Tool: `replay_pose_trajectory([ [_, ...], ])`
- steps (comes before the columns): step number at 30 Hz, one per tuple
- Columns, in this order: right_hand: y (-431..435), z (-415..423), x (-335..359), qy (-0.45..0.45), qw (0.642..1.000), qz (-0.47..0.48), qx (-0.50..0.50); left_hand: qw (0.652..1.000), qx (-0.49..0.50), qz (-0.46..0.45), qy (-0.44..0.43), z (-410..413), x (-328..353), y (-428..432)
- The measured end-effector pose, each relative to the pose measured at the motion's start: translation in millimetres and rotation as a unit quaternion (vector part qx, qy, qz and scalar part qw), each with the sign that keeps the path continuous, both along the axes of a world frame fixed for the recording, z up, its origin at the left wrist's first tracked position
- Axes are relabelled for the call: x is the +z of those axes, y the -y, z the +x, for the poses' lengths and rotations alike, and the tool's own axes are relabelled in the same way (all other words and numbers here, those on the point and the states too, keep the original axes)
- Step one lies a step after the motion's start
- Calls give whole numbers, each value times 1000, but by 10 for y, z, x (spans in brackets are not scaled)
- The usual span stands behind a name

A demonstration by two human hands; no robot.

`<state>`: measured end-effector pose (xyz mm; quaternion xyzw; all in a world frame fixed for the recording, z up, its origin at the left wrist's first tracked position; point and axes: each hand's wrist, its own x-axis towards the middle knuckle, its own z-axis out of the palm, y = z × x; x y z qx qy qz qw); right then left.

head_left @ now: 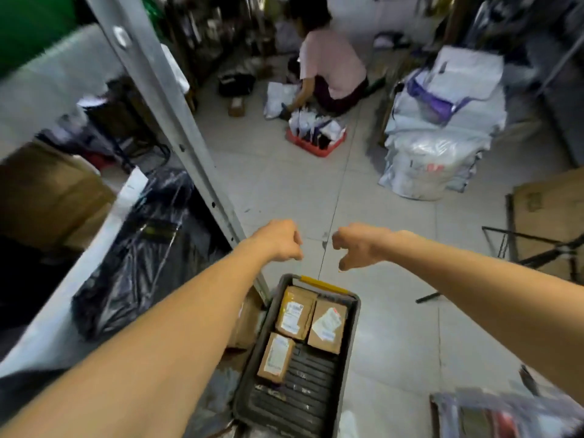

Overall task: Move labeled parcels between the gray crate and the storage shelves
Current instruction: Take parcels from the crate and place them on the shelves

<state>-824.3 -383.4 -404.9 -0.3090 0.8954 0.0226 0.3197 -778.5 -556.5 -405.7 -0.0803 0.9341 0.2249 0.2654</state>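
The gray crate (pixel 353 343) sits on the floor nearest, with three labeled cardboard parcels (pixel 295 312) packed in its far end, side by side and touching. Above its yellow handle (pixel 322 284), the left hand (pixel 281 240) and right hand (pixel 357 245) hang with fingers curled under, gripping nothing. The storage shelf's post (pixel 177 137) rises at left, and a person (pixel 331 64) crouches by a red basket (pixel 316 145) far off.

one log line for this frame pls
left hand: curled, empty | right hand: curled, empty | crate: three parcels at far end | shelf: left of crate
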Motion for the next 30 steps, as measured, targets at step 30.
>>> replay_pose_trajectory([
  [30, 642, 3147, 2670, -179, 884, -120, 414, 937, 254, -172, -164, 4512, 2575, -30],
])
